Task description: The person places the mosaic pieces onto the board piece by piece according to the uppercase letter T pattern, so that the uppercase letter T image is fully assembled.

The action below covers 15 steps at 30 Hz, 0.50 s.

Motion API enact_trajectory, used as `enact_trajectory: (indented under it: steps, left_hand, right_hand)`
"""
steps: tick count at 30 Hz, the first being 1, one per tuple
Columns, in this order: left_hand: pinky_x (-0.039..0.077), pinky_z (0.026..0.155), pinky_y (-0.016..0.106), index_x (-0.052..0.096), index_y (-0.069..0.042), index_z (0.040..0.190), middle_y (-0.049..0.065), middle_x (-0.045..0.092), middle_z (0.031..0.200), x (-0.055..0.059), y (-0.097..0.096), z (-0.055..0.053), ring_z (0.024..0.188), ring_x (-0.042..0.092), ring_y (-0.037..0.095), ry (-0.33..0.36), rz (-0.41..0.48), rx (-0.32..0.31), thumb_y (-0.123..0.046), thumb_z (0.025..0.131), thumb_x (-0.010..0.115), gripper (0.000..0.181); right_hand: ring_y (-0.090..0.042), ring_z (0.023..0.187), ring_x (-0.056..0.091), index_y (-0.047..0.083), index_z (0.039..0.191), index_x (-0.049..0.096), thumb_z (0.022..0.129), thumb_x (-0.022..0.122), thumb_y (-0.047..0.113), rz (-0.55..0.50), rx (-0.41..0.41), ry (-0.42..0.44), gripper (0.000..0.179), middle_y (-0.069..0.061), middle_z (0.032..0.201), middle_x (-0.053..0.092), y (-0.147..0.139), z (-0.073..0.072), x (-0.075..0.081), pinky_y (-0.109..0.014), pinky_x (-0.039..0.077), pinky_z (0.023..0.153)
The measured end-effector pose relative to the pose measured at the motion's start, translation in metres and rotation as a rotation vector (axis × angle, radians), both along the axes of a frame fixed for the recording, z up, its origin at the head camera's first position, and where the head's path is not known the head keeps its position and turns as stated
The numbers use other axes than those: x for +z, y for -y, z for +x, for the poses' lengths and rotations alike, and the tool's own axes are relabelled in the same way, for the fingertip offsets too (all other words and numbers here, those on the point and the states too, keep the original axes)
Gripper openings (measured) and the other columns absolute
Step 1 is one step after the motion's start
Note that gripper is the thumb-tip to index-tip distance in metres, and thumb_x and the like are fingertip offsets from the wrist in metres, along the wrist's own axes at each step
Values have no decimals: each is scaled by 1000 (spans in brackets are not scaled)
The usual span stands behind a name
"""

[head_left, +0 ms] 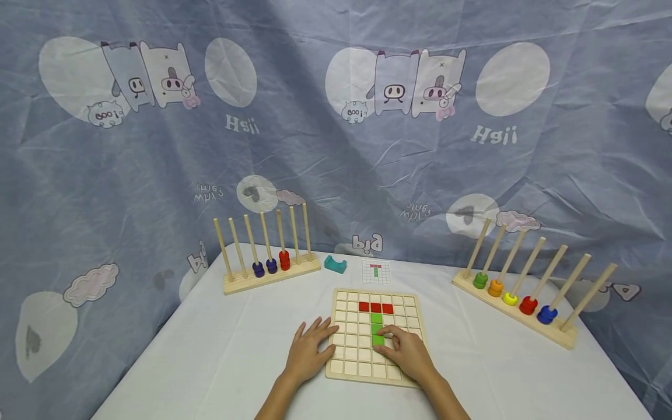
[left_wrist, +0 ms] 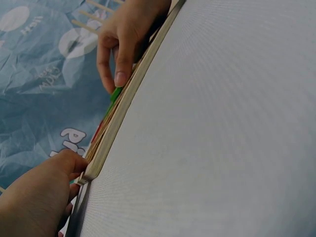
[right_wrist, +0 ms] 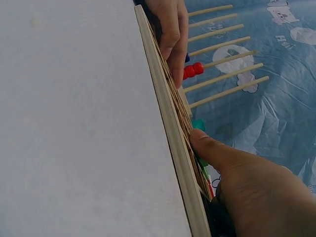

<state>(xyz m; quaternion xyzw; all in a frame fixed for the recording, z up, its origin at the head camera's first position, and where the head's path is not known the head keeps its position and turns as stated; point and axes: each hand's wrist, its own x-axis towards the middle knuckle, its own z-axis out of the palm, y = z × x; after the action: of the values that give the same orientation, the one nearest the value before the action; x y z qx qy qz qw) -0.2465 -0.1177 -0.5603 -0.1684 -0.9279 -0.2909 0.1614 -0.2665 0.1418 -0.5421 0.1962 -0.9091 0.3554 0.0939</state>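
A wooden grid board [head_left: 357, 374] lies on the white table. Three red tiles [head_left: 375, 307] form a row in its upper part, and green tiles [head_left: 376, 318] run down in a column from the middle one. My right hand [head_left: 409, 352] pinches the lowest green tile [head_left: 378, 340] between thumb and fingers at the column's lower end. In the left wrist view that green tile [left_wrist: 116, 94] sits slightly tilted under the fingertips. At the board's left edge rests my left hand [head_left: 310, 352], its fingers extended and the thumb touching the frame.
Behind the board lies a pattern card [head_left: 376, 272] showing a red and green T, beside a teal block [head_left: 335, 265]. A pegged wooden rack [head_left: 272, 274] with purple and red beads stands at back left. Another rack [head_left: 514, 309] with coloured beads stands right. A patterned cloth [head_left: 294, 146] hangs behind.
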Motion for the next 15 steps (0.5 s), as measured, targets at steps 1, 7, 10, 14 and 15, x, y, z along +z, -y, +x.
enact_trajectory:
  steps: [1, 7, 10, 14, 15]
  left_hand:
    - [19, 104, 57, 61, -20, 123, 3, 50, 134, 0, 0, 0, 127, 41, 29, -1, 1, 0, -28, 84, 61, 40]
    - [20, 104, 58, 61, -20, 123, 4, 50, 134, -1, -1, -1, 126, 41, 29, -14, -1, -3, -29, 84, 61, 39]
    - [20, 104, 58, 61, -21, 122, 4, 50, 134, -2, -2, -1, 126, 41, 29, -18, 3, -12, -29, 84, 61, 40]
    - [20, 103, 58, 61, -21, 122, 4, 50, 134, -3, -4, -3, 126, 41, 29, -19, 6, -25, -29, 83, 62, 40]
    - [21, 103, 58, 61, -20, 122, 4, 50, 134, -3, -5, -3, 126, 41, 30, -21, 6, -29, -29, 83, 62, 40]
  right_hand:
    - [0, 42, 25, 25, 98, 67, 72, 75, 41, 1, 0, -2, 32, 14, 48, 33, 0, 0, 0, -18, 28, 40]
    - [0, 42, 24, 26, 99, 66, 71, 74, 42, -6, -8, 9, 33, 13, 48, 33, -2, 0, -1, -18, 27, 41]
    - [0, 42, 25, 27, 99, 66, 71, 75, 42, -14, -18, 14, 33, 13, 48, 33, -4, 1, -1, -18, 27, 41]
    - [-1, 42, 25, 26, 99, 67, 73, 75, 38, -40, -37, 8, 29, 12, 48, 34, -9, 3, 2, -19, 27, 40]
    - [-1, 41, 26, 25, 99, 67, 75, 75, 36, -51, -42, 7, 28, 12, 48, 35, -11, 3, 2, -20, 28, 40]
